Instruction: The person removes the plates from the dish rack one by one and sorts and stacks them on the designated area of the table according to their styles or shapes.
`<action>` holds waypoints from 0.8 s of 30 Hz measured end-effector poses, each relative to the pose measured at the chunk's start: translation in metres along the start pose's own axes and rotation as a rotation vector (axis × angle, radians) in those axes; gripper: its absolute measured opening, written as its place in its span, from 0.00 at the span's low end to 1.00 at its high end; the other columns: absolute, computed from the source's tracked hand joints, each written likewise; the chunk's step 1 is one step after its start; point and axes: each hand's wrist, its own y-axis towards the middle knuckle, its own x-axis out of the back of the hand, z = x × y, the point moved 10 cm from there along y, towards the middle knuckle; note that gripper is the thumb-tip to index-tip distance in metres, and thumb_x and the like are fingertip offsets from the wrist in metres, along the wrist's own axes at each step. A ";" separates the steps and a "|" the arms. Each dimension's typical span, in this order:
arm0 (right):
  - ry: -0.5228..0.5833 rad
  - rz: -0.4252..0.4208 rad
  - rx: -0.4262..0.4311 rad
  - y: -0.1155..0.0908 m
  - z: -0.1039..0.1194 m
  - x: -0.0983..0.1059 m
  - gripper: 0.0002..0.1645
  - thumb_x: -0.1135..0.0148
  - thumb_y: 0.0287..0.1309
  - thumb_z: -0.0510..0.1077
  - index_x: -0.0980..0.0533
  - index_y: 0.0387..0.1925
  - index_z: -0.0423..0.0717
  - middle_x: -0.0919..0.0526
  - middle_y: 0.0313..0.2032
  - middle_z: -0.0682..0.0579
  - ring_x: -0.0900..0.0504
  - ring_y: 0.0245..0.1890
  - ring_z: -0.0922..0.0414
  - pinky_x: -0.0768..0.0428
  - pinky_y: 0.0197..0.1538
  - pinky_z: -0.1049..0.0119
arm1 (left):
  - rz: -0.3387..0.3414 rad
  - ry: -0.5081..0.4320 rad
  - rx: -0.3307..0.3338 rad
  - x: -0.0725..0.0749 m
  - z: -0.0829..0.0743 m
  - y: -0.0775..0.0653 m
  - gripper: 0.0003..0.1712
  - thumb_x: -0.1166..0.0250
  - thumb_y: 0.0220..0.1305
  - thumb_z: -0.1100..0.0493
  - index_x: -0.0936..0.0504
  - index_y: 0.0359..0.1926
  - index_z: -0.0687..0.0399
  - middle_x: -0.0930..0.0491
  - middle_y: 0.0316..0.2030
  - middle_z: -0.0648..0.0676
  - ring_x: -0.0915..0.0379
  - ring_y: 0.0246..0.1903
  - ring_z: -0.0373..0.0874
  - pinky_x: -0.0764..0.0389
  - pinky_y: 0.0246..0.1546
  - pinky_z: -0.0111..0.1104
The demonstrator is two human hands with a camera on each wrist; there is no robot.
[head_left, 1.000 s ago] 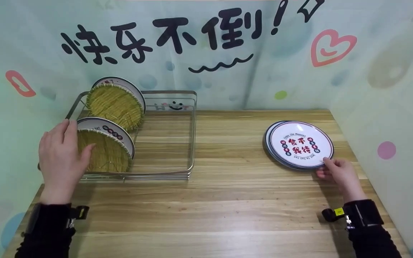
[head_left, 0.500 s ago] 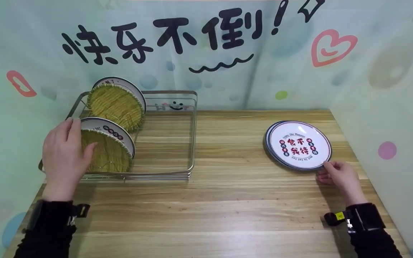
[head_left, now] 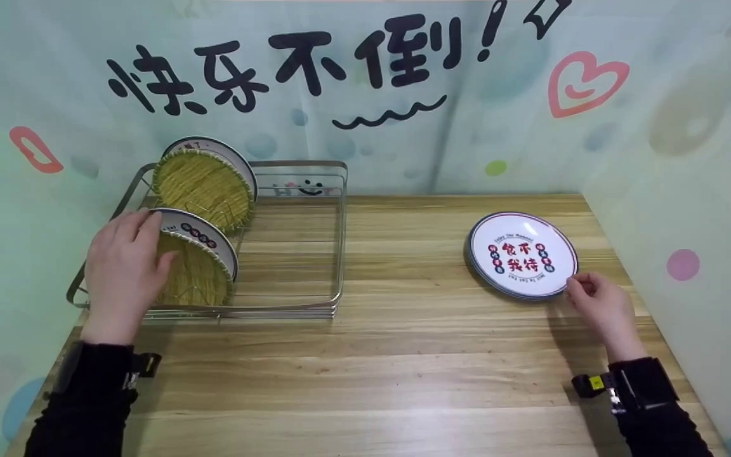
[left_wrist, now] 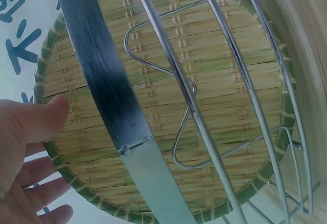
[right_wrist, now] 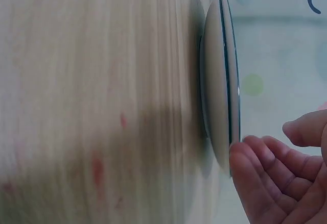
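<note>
My left hand [head_left: 125,266] is at the left edge of a round woven bamboo tray [head_left: 195,279], which leans upright against a white plate [head_left: 191,223] in a wire rack. In the left wrist view the thumb [left_wrist: 57,113] lies over the tray's edge, with the other fingers spread apart from it at the rim. On the right, my right hand [head_left: 605,311] touches the near right rim of a small stack of white plates [head_left: 523,251] with blue rims and red lettering. Seen from the right wrist, its fingertips [right_wrist: 240,151] meet the rim while the thumb stands away.
The metal rack [head_left: 292,309] stands at the left of the wooden table [head_left: 391,362]. A second woven tray [head_left: 204,187] leans on another plate [head_left: 238,155] at its back. Printed cloth walls [head_left: 505,146] enclose the table on the back and both sides.
The top plate has slid left until it lines up with the stack, and the right thumb has come off it. My left hand has moved slightly right, closer over the front tray.
</note>
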 end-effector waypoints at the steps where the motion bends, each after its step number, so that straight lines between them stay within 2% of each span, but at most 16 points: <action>1: -0.023 -0.020 0.020 -0.001 0.004 0.002 0.25 0.47 0.71 0.52 0.25 0.51 0.31 0.17 0.41 0.37 0.19 0.35 0.54 0.22 0.34 0.71 | 0.006 -0.003 0.005 -0.001 0.001 0.000 0.34 0.24 0.48 0.71 0.25 0.57 0.74 0.26 0.56 0.74 0.34 0.59 0.70 0.36 0.63 0.58; 5: -0.059 -0.052 0.077 -0.002 0.014 0.004 0.26 0.46 0.71 0.52 0.25 0.53 0.32 0.18 0.46 0.34 0.20 0.44 0.45 0.26 0.38 0.72 | 0.011 0.002 0.006 -0.002 0.001 0.001 0.32 0.24 0.48 0.70 0.24 0.57 0.73 0.25 0.55 0.73 0.33 0.58 0.70 0.36 0.63 0.58; 7: -0.055 -0.059 0.109 -0.001 0.018 0.003 0.25 0.44 0.70 0.51 0.25 0.53 0.31 0.19 0.47 0.33 0.21 0.46 0.43 0.26 0.40 0.72 | 0.003 0.003 -0.003 -0.001 0.000 0.002 0.31 0.24 0.49 0.70 0.23 0.55 0.72 0.24 0.53 0.72 0.32 0.56 0.69 0.34 0.62 0.58; 10: -0.045 -0.064 0.143 0.000 0.022 0.003 0.25 0.42 0.69 0.48 0.26 0.54 0.29 0.20 0.49 0.31 0.21 0.48 0.40 0.23 0.50 0.59 | -0.002 0.005 -0.015 -0.001 -0.002 0.003 0.28 0.25 0.49 0.71 0.22 0.53 0.72 0.22 0.51 0.72 0.30 0.54 0.68 0.32 0.60 0.58; 14: -0.038 -0.071 0.175 0.000 0.025 0.001 0.27 0.40 0.68 0.48 0.27 0.55 0.27 0.22 0.52 0.28 0.24 0.53 0.34 0.30 0.59 0.38 | -0.003 0.000 -0.034 -0.002 -0.003 0.005 0.25 0.25 0.49 0.72 0.21 0.51 0.72 0.20 0.48 0.71 0.28 0.52 0.68 0.30 0.58 0.56; 24: -0.049 -0.105 0.291 -0.002 0.041 -0.002 0.27 0.36 0.64 0.43 0.27 0.57 0.28 0.24 0.56 0.30 0.29 0.59 0.33 0.35 0.63 0.38 | 0.031 -0.048 -0.034 -0.006 0.001 0.006 0.25 0.27 0.48 0.76 0.21 0.50 0.73 0.20 0.47 0.72 0.26 0.48 0.68 0.26 0.53 0.57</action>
